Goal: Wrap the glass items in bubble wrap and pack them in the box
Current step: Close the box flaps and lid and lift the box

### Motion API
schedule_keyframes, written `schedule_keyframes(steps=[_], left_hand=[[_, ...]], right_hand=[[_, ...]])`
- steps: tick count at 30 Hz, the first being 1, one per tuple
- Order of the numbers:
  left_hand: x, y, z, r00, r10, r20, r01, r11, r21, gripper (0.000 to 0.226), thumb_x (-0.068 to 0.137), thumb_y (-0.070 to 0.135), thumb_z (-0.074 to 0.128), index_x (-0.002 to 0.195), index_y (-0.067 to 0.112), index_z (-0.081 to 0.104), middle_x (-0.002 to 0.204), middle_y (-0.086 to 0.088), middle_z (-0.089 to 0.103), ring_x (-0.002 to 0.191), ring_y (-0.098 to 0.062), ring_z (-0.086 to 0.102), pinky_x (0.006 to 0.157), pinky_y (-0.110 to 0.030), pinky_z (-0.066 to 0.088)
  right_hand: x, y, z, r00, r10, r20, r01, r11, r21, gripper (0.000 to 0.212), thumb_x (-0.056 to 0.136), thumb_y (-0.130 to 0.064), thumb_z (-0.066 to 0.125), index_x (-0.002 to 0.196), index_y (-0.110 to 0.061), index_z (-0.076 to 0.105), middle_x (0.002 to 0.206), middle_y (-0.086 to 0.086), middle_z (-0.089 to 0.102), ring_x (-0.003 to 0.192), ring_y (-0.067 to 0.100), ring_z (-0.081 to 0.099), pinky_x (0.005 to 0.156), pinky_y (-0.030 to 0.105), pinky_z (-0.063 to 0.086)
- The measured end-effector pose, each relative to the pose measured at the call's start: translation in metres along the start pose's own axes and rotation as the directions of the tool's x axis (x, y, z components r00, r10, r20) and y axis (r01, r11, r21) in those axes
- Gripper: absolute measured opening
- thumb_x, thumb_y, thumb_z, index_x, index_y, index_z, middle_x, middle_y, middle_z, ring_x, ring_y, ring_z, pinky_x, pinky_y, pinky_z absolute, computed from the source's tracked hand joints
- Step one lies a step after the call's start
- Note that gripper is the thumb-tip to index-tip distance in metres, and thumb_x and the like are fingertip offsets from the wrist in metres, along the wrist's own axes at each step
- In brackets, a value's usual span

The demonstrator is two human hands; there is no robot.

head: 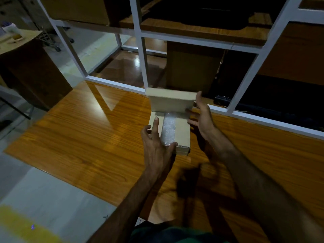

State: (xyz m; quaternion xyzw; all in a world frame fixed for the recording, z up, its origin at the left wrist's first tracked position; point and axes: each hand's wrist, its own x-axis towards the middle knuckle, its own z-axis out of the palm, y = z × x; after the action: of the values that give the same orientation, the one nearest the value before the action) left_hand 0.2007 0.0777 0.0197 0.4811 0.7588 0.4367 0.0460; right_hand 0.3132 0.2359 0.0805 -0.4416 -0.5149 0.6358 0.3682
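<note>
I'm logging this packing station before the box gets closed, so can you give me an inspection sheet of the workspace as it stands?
Surface: glossy orange-brown wooden tabletop, bare around the box.
Job's things: small beige cardboard box on the table, far lid flap standing up, side flaps partly folded in; clear bubble-wrapped bundle showing in the gap. No glass visible through the wrap.
Clutter: nothing seen on the table.
Grippers: left hand rests on the box's near left edge, fingers straight; right hand open by the raised flap's right edge.
Cables: nothing seen.
Surroundings: white metal shelving frame behind the table, large brown cartons on dim shelves, grey floor with yellow marking.
</note>
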Motion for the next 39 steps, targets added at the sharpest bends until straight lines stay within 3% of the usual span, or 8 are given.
schedule_keyframes(steps=[3, 6, 10, 16, 21, 26, 30, 39], left_hand=[[-0.005, 0.003, -0.001, 0.999, 0.023, -0.033, -0.022, 0.999, 0.036, 0.123, 0.077, 0.035, 0.093, 0.161, 0.036, 0.003, 0.158, -0.028, 0.021, 0.128, -0.038, 0.045, 0.086, -0.034, 0.049], [-0.01, 0.005, -0.001, 0.996, 0.064, -0.054, -0.06, 0.995, 0.085, 0.122, 0.082, 0.041, 0.087, 0.162, 0.042, -0.004, 0.16, -0.02, 0.013, 0.125, -0.041, 0.052, 0.077, -0.041, 0.06], [-0.013, 0.008, -0.001, 0.997, 0.061, -0.04, -0.054, 0.985, 0.164, 0.123, 0.085, 0.045, 0.084, 0.161, 0.049, -0.014, 0.157, -0.015, 0.013, 0.12, -0.043, 0.057, 0.075, -0.045, 0.061], [-0.014, 0.005, 0.0, 1.0, 0.003, -0.029, 0.005, 0.963, 0.271, 0.104, 0.079, 0.047, 0.087, 0.162, 0.037, 0.024, 0.153, -0.019, 0.019, 0.131, -0.04, 0.042, 0.087, -0.043, 0.058], [-0.015, 0.001, -0.002, 0.999, -0.03, -0.029, 0.036, 0.965, 0.26, 0.083, 0.081, 0.045, 0.086, 0.152, 0.027, 0.045, 0.146, -0.021, 0.03, 0.13, -0.036, 0.043, 0.087, -0.041, 0.059], [-0.011, -0.031, -0.019, 0.996, 0.083, 0.022, -0.085, 0.984, 0.156, 0.065, 0.085, 0.039, 0.084, 0.14, 0.017, 0.058, 0.137, -0.013, 0.04, 0.118, -0.03, 0.054, 0.081, -0.039, 0.064], [-0.004, -0.051, -0.034, 0.995, 0.101, 0.004, -0.101, 0.992, 0.073, 0.046, 0.089, 0.021, 0.083, 0.132, 0.011, 0.067, 0.145, -0.024, 0.04, 0.119, -0.026, 0.051, 0.085, -0.034, 0.06], [0.004, -0.053, -0.036, 0.998, 0.06, 0.001, -0.06, 0.998, 0.005, 0.039, 0.091, 0.006, 0.079, 0.13, 0.011, 0.07, 0.148, -0.02, 0.041, 0.126, -0.021, 0.047, 0.095, -0.035, 0.059]], right_hand=[[-0.017, 0.019, 0.0, 0.997, -0.078, 0.002, 0.077, 0.993, -0.085, 0.05, 0.088, -0.073, 0.064, 0.115, -0.032, 0.066, 0.126, 0.0, 0.066, 0.119, 0.025, 0.065, 0.097, 0.051, 0.058], [-0.027, 0.032, -0.003, 0.984, -0.176, 0.007, 0.175, 0.969, -0.173, 0.034, 0.086, -0.071, 0.069, 0.107, -0.043, 0.068, 0.13, -0.006, 0.063, 0.122, 0.018, 0.061, 0.103, 0.052, 0.055], [-0.035, 0.037, -0.007, 0.982, -0.186, 0.034, 0.189, 0.954, -0.231, 0.022, 0.092, -0.052, 0.073, 0.111, -0.042, 0.068, 0.139, -0.002, 0.056, 0.125, 0.016, 0.057, 0.101, 0.043, 0.058], [-0.058, 0.056, -0.009, 0.981, -0.195, 0.005, 0.186, 0.925, -0.332, 0.036, 0.095, -0.044, 0.07, 0.13, -0.035, 0.065, 0.144, -0.005, 0.04, 0.133, 0.012, 0.04, 0.095, 0.018, 0.045], [-0.065, 0.073, -0.009, 0.987, -0.144, 0.072, 0.157, 0.958, -0.239, 0.056, 0.092, -0.051, 0.069, 0.144, -0.034, 0.058, 0.155, -0.003, 0.052, 0.138, 0.022, 0.054, 0.108, 0.049, 0.054], [-0.066, 0.079, -0.014, 0.986, -0.143, 0.085, 0.16, 0.951, -0.263, 0.043, 0.098, -0.025, 0.072, 0.139, -0.034, 0.062, 0.15, -0.005, 0.057, 0.139, 0.02, 0.052, 0.111, 0.053, 0.051], [-0.068, 0.083, -0.01, 0.988, -0.139, 0.059, 0.15, 0.953, -0.263, 0.041, 0.098, -0.026, 0.073, 0.124, -0.056, 0.062, 0.146, -0.007, 0.06, 0.135, 0.02, 0.056, 0.104, 0.055, 0.056], [-0.069, 0.09, -0.006, 0.984, -0.178, -0.006, 0.169, 0.941, -0.292, 0.038, 0.096, -0.023, 0.074, 0.122, -0.048, 0.063, 0.113, -0.004, 0.065, 0.101, 0.019, 0.062, 0.074, 0.026, 0.055]])
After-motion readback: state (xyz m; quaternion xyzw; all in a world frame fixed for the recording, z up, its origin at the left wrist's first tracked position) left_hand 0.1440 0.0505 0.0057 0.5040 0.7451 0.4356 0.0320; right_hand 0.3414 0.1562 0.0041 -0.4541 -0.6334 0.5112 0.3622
